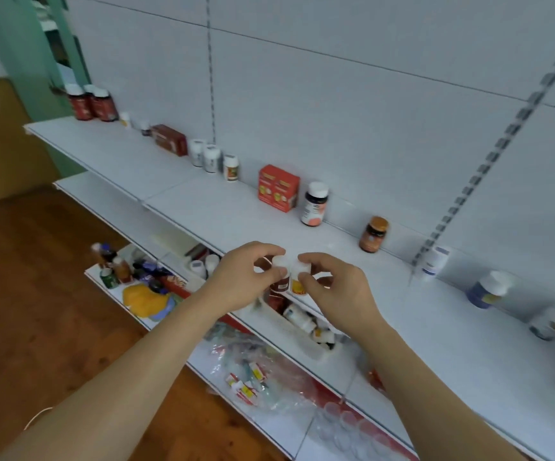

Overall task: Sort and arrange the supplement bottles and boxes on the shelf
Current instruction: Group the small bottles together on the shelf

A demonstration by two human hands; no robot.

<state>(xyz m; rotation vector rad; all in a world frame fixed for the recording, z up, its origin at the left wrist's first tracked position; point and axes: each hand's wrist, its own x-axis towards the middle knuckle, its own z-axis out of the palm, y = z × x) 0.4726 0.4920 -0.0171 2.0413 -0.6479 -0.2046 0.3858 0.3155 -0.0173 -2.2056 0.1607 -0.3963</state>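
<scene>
— What did each hand hold?

— The left hand [241, 277] pinched a brown-labelled bottle [281, 281] by its white cap; the right hand [337, 286] pinched a yellow-labelled bottle [298, 283] likewise, the two side by side above the white shelf [223, 211].

— And behind them?

— A red box [277, 188] stood by the back wall, a dark bottle [314, 203] just beside it.

Pale panelled wall [336, 94], wooden floor [36, 294], green doorframe [13, 44]

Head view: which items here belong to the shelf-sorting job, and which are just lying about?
Job: brown-label bottle in left hand; yellow-label bottle in right hand; top shelf; red box; dark white-capped bottle; amber bottle.

Lying about: yellow cloth; plastic bag, both on lower shelves.
</scene>
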